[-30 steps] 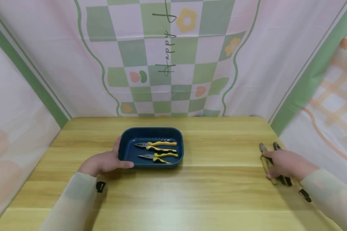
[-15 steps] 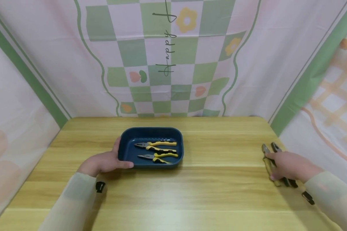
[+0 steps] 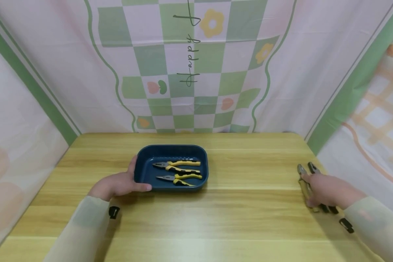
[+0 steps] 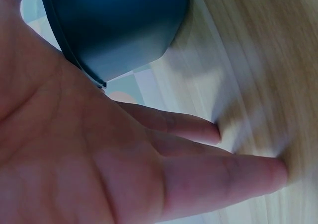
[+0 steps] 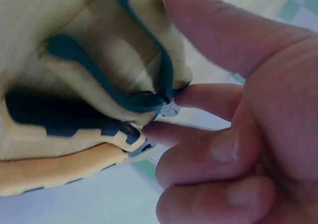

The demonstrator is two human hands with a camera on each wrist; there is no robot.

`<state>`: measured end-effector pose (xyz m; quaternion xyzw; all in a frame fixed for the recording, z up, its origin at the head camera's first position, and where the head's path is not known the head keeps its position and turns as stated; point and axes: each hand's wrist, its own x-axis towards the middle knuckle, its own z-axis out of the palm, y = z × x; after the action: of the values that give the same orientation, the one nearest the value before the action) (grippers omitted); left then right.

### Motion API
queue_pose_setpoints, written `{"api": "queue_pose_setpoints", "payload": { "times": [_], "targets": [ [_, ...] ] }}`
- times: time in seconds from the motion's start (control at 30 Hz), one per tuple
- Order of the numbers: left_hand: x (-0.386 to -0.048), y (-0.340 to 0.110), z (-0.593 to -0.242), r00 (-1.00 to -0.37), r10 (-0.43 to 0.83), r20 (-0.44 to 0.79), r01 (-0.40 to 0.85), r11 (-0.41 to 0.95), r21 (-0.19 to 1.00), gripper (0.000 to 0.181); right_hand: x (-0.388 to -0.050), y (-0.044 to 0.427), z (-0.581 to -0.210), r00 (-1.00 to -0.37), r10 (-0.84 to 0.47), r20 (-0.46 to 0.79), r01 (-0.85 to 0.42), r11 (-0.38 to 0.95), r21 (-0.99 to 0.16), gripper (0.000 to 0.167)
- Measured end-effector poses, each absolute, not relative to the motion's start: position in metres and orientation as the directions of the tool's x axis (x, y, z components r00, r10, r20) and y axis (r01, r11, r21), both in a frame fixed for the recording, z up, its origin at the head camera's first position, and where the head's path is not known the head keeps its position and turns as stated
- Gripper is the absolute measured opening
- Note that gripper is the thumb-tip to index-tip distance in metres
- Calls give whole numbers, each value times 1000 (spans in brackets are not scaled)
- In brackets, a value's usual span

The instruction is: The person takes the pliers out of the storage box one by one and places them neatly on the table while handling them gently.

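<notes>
At the left end of a dark blue tray (image 3: 173, 151), my left hand (image 3: 118, 183) rests with its thumb along the front rim and a finger by the side wall. In the left wrist view, straight fingers (image 4: 228, 182) reach down to the table beside the tray. Inside the tray lie combination pliers (image 3: 168, 166) and needle-nose pliers (image 3: 177, 180), both yellow and black. At the table's right edge, my right hand (image 3: 330, 189) pinches pliers with pale yellow and teal handles (image 5: 84, 75) between thumb and index finger. Yellow-and-black pliers (image 5: 64, 159) lie close beside them, partly hidden by the hand.
The wooden table (image 3: 229, 214) runs between the tray and the right-hand pliers. A patterned curtain (image 3: 203, 69) hangs behind its back edge and at both sides. Black straps (image 3: 114, 212) show at both wrists.
My right hand has shifted slightly to the right, and the teal-handled pliers have moved right with it, nearer the other pair. My left hand and the tray stay where they were.
</notes>
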<state>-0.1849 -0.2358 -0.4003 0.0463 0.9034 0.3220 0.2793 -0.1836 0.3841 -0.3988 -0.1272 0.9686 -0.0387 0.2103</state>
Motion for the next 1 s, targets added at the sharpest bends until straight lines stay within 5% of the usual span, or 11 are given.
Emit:
{"api": "queue_pose_setpoints", "payload": {
  "times": [0.23,0.5,1.0],
  "targets": [
    [-185,-235,-400,-843,273,-463,-94,774,626,132,-182,381,-397,-914,-296,-278,-295,954,-46,116],
    [-185,-235,-400,-844,271,-462,-108,759,642,133,-194,359,-383,-913,-376,-160,-371,926,-62,83],
    [-184,-235,-400,-850,260,-459,-117,756,644,134,-223,272,-356,-924,-314,-219,-122,783,-609,79]
  ]
}}
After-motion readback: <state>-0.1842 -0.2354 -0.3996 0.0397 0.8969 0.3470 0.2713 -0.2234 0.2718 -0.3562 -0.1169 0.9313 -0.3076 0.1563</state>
